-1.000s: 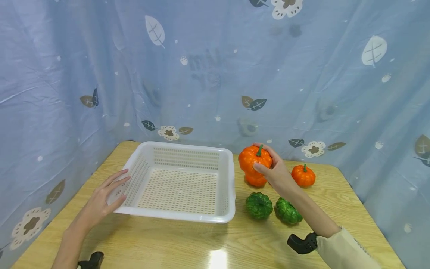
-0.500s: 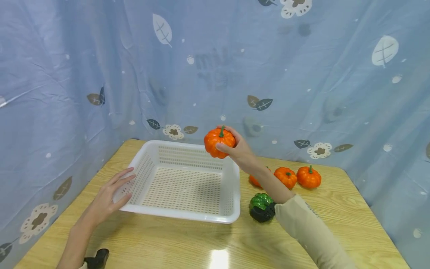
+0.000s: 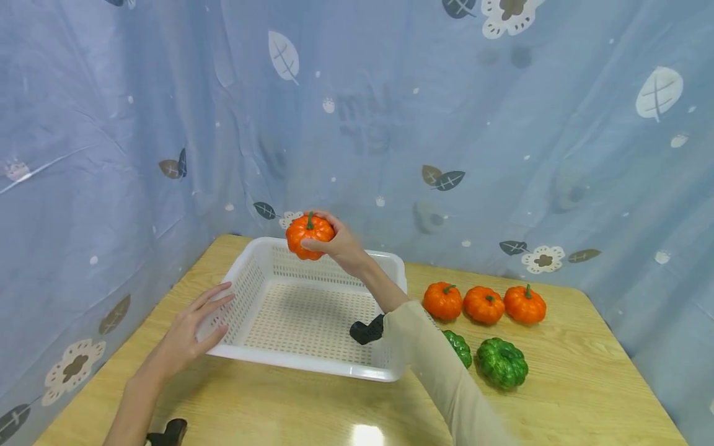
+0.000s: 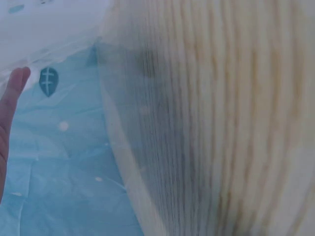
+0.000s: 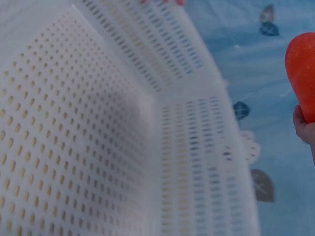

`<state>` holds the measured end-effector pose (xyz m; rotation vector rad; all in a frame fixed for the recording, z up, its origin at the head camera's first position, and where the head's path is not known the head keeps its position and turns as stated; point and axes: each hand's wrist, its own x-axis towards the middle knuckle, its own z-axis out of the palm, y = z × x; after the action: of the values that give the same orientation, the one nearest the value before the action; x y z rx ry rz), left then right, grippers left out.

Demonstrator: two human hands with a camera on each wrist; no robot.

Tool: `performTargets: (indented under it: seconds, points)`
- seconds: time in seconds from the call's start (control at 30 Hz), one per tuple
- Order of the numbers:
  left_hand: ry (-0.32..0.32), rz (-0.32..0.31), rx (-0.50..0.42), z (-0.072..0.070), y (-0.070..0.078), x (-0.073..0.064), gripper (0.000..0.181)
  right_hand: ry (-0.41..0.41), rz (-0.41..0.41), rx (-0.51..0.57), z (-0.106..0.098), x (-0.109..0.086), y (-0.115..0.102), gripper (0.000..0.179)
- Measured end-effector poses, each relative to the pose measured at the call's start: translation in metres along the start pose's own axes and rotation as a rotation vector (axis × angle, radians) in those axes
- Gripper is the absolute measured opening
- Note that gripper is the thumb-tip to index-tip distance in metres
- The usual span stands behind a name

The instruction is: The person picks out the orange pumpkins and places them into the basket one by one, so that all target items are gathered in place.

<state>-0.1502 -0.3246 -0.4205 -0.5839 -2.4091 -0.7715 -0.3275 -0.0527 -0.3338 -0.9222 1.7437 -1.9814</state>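
Head view: on my feed, the lifted orange pumpkin point(image 3: 308, 238) has travelled left, from beside the white basket point(image 3: 301, 364) to above its far side; it isn't inside yet, so I judge this mid-carry. The right hand point(image 3: 343, 246) grasps it, while the left hand point(image 3: 184, 334), its fingers loosely extended and gripping nothing I can see, stays by the basket's left side. Farther right, three orange pumpkins point(image 3: 484, 305) and two green pumpkins point(image 3: 502, 364) remain on the counter point(image 3: 582, 350).
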Motion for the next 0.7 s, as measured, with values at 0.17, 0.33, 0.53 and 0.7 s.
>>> performTargets:
  seconds: [0.17, 0.33, 0.53, 0.7]
  points:
    - [-0.014, -0.006, -0.013, 0.005, 0.001, -0.002, 0.051, 0.029, 0.076, -0.026, 0.011, 0.011, 0.029, 0.061]
    - [-0.001, -0.003, -0.021, 0.004, 0.000, -0.001, 0.051, 0.005, 0.113, -0.006, 0.024, 0.018, 0.049, 0.060]
    - [0.010, 0.001, -0.030, 0.001, -0.002, -0.003, 0.053, -0.014, 0.101, -0.027, 0.033, 0.022, 0.069, 0.056]
    - [0.007, -0.016, -0.038, 0.001, 0.000, -0.002, 0.053, 0.057, 0.077, -0.201, 0.038, 0.021, 0.082, 0.055]
